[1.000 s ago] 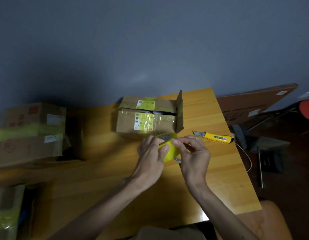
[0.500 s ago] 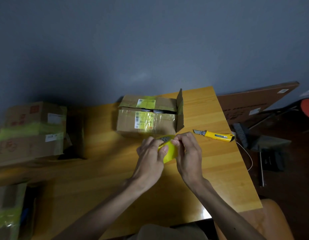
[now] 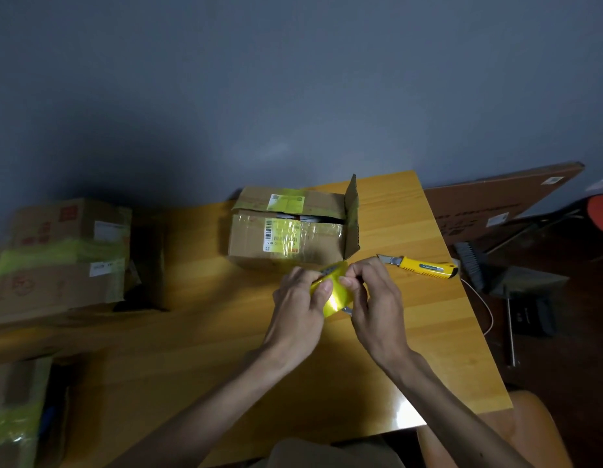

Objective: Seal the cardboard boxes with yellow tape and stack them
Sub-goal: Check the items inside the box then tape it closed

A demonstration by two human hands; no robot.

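A roll of yellow tape (image 3: 334, 295) is held above the wooden table (image 3: 225, 332) between both hands. My left hand (image 3: 302, 305) grips its left side with the thumb across the front. My right hand (image 3: 374, 298) pinches at the roll's upper right edge. Just behind them stands a cardboard box (image 3: 286, 231) with labels, old clear tape and its right flap standing up. Two sealed boxes with yellow tape (image 3: 60, 255) are stacked at the left.
A yellow utility knife (image 3: 421, 265) with its blade out lies on the table to the right of my hands. Another taped box (image 3: 16, 417) sits at the lower left. A flat brown carton (image 3: 489, 204), a brush and a dustpan (image 3: 516, 282) lie off the table's right edge.
My right hand shifted slightly along the roll's top edge while picking at it. The roll stays between both hands in front of the box.
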